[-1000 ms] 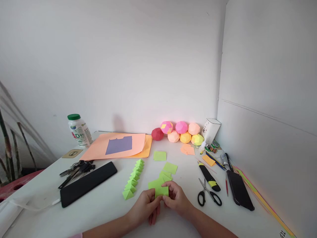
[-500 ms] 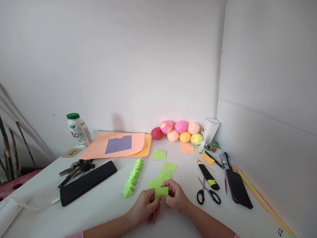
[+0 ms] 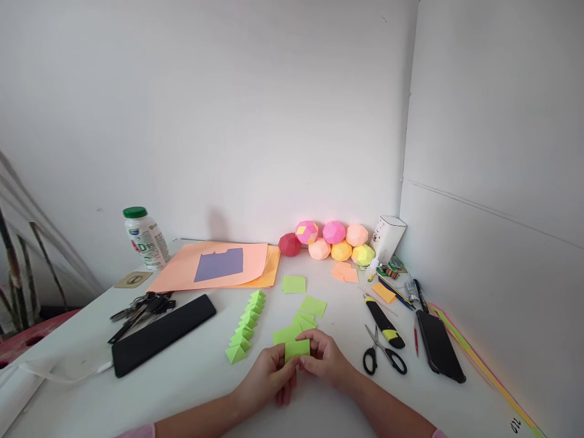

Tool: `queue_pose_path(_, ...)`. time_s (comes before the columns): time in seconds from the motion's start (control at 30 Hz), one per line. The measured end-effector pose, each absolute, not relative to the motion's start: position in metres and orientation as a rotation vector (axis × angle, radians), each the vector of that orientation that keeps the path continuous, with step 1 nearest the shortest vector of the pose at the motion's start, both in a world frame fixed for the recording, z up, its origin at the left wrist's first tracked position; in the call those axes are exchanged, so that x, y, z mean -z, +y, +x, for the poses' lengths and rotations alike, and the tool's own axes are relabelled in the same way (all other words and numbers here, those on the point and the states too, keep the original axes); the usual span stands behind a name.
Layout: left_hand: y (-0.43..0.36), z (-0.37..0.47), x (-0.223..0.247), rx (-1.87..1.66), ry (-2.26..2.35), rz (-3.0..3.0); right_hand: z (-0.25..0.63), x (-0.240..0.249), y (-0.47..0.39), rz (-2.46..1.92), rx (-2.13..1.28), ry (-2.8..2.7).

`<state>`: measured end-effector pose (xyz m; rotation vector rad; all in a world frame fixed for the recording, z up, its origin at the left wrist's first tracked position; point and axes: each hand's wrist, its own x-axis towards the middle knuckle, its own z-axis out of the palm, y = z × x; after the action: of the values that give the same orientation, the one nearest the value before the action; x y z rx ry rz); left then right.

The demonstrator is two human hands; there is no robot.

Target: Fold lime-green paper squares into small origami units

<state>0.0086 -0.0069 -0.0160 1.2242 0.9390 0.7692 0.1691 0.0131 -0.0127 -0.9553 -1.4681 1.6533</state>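
Observation:
A small green paper piece (image 3: 297, 349) is held between both hands above the white table, near its front. My left hand (image 3: 269, 374) pinches its left and lower edge between thumb and fingers. On the other side my right hand (image 3: 325, 359) grips the right edge, with the index finger along the top. Just beyond the hands lie loose green paper pieces (image 3: 286, 334), partly hidden by the fingers. Another green square (image 3: 313, 306) and a green stack (image 3: 294, 284) are farther back. To the left runs a row of folded green paper units (image 3: 245, 328).
Scissors (image 3: 383, 353), a yellow-black cutter (image 3: 384, 321) and a phone (image 3: 440, 347) lie at the right. Faceted paper balls (image 3: 334, 232) stand by the wall. Orange sheets (image 3: 173, 271), keys (image 3: 146, 307), a black power bank (image 3: 164, 334) and a white bottle (image 3: 148, 243) are at the left.
The held green paper has risen very slightly. My right thumb has shifted a little at its lower edge, and both hands still grip it.

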Motion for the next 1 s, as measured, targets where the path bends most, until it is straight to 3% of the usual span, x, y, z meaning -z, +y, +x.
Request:
queue_pose_path(0.4, -0.003, 0.004, 0.011, -0.912, 0.844, 0.996, 0.173, 0.005, 0.018, -1.068, -1.57, -1.257)
queue_pose_path(1.0, -0.004, 0.008, 0.004, -0.939, 0.874, 1.083, 0.169, 0.013, 0.014, -0.926, -1.232, -1.657)
